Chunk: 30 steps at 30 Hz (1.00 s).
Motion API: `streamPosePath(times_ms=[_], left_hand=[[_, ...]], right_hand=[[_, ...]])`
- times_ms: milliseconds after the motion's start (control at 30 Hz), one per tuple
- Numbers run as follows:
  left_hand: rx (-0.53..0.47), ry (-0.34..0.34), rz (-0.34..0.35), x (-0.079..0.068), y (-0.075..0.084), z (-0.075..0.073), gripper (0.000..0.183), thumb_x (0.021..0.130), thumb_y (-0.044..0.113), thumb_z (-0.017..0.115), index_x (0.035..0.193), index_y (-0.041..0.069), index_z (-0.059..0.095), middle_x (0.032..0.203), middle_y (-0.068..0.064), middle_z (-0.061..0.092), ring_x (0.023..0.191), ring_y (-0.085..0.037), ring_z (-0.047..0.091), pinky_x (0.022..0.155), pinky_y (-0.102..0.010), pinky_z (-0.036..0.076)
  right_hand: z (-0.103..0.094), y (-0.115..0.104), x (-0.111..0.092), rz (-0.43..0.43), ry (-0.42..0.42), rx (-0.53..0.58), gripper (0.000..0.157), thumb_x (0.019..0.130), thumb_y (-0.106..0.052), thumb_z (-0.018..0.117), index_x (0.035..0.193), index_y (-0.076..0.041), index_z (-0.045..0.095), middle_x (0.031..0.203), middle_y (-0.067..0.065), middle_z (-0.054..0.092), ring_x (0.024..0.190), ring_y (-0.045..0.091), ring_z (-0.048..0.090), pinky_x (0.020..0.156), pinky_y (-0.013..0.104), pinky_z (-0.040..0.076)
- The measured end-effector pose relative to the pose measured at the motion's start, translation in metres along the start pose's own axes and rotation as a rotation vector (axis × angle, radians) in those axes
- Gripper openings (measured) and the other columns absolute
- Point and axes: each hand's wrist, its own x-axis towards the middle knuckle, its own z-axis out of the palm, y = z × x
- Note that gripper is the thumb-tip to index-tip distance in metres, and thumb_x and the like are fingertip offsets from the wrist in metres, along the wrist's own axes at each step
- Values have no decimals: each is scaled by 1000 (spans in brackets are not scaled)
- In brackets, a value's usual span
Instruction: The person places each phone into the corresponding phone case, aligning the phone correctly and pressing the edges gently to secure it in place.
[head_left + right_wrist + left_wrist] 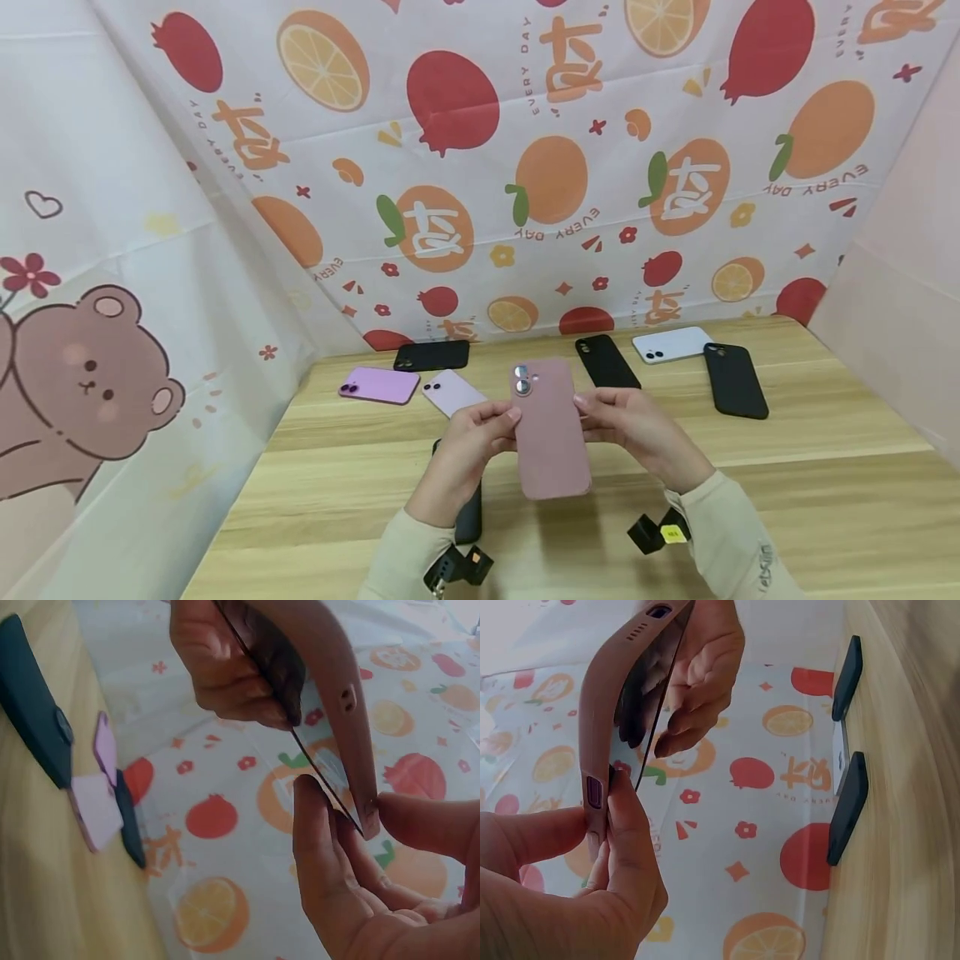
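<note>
A phone in a dusty-pink case (553, 442) is held up above the table, its back with the camera lenses turned to the head view. My left hand (472, 437) pinches its left edge between thumb and fingers, as the left wrist view also shows. On the opposite edge my right hand (648, 429) pinches the case, the thumb (420, 817) on the back. Both wrist views show the dark, shiny front (649, 682) reflecting fingers. Whether the case sits fully round the phone, I cannot tell.
On the wooden table (825, 492) lie a purple phone (380, 385), a pale lilac phone (453, 392), a white phone (670, 344) and several black cases or phones (735, 381). One black item (468, 517) lies under my left wrist. Fruit-print cloth (480, 175) hangs behind.
</note>
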Motion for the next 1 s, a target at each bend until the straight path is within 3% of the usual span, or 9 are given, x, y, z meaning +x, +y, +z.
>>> streamPosePath(times_ms=[133, 267, 433, 633, 767, 1000], left_hand=[[-11, 14, 2, -1, -1, -3, 20, 94, 4, 59, 105, -13, 58, 78, -2, 65, 72, -13, 61, 72, -28, 52], [-9, 32, -3, -1, -4, -4, 19, 94, 2, 58, 105, -13, 58, 77, -1, 64, 70, -12, 61, 71, -27, 52], [76, 64, 29, -4, -10, -6, 23, 94, 5, 59, 109, -11, 52, 81, -4, 67, 71, -12, 62, 71, -28, 53], [207, 93, 54, -11, -24, -10, 24, 94, -1, 55, 113, -14, 48, 94, -15, 65, 77, -13, 63, 76, -33, 55], [296, 111, 69, -15, -34, -12, 27, 92, -4, 55, 115, -17, 51, 102, -22, 62, 85, -15, 61, 78, -35, 55], [450, 158, 97, -17, -45, -16, 38, 85, -4, 57, 123, -14, 56, 102, -19, 64, 85, -15, 57, 72, -24, 49]], right_hand=[[4, 6, 1, 0, -36, 66, 31, 95, -21, 61, 113, 3, 66, 96, 4, 70, 88, 17, 67, 82, 32, 54], [11, 9, 1, 2, 12, 101, 28, 94, -17, 63, 111, 5, 66, 93, 4, 69, 85, 15, 66, 80, 30, 55], [20, 15, 3, 38, 122, 57, 32, 95, -14, 61, 114, 12, 62, 92, 6, 69, 82, 15, 65, 77, 29, 55], [35, 27, 12, 39, 248, -108, 29, 94, -8, 62, 114, 13, 62, 99, 15, 69, 81, 17, 67, 75, 35, 56], [40, 34, 17, 60, 266, -158, 26, 93, -7, 62, 111, 12, 65, 96, 15, 69, 78, 16, 66, 73, 36, 57], [48, 47, 25, 103, 309, -209, 21, 92, -3, 61, 106, 13, 66, 84, 11, 67, 70, 14, 63, 65, 30, 57]])
